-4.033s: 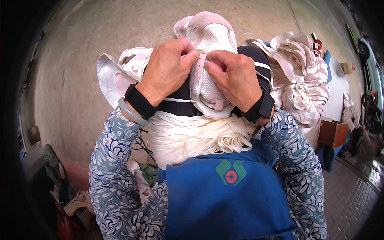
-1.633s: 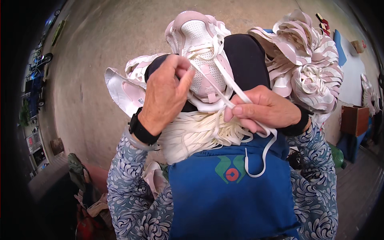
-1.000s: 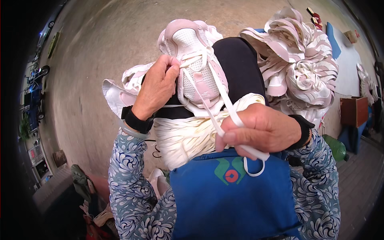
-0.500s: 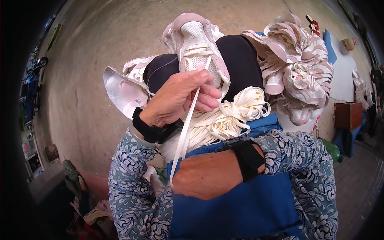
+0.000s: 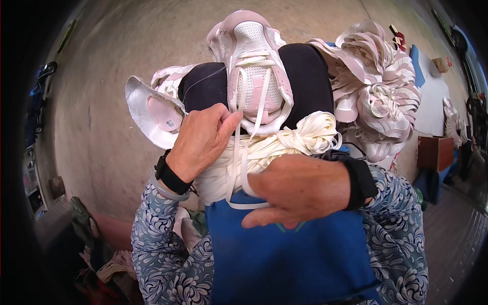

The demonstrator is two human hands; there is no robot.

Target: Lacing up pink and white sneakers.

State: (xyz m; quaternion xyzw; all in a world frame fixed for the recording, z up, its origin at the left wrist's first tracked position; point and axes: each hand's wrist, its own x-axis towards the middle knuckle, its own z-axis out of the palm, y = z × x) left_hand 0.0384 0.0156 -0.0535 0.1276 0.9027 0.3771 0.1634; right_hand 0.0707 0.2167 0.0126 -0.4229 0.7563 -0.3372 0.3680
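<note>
White shoelace [image 5: 233, 175] threaded through a pink-and-white mesh sneaker [image 5: 252, 38]
Left hand [image 5: 201, 138], thumb and forefinger pressed together, by the sneaker's lower left; right hand [image 5: 300, 185] below the sneaker, thumb spread, its hold on the shoelace I cannot tell.

A wide camera on the person's head looks down, close to the bare left hand [image 5: 200, 140] and bare right hand [image 5: 305, 185], flat brown floor [image 5: 101, 107] farther off.

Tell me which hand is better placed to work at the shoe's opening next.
Left, I'd judge: the left hand has its fingers beside the sneaker's near-left edge. The right hand hangs lower, over the blue apron, farther from the opening.
</note>
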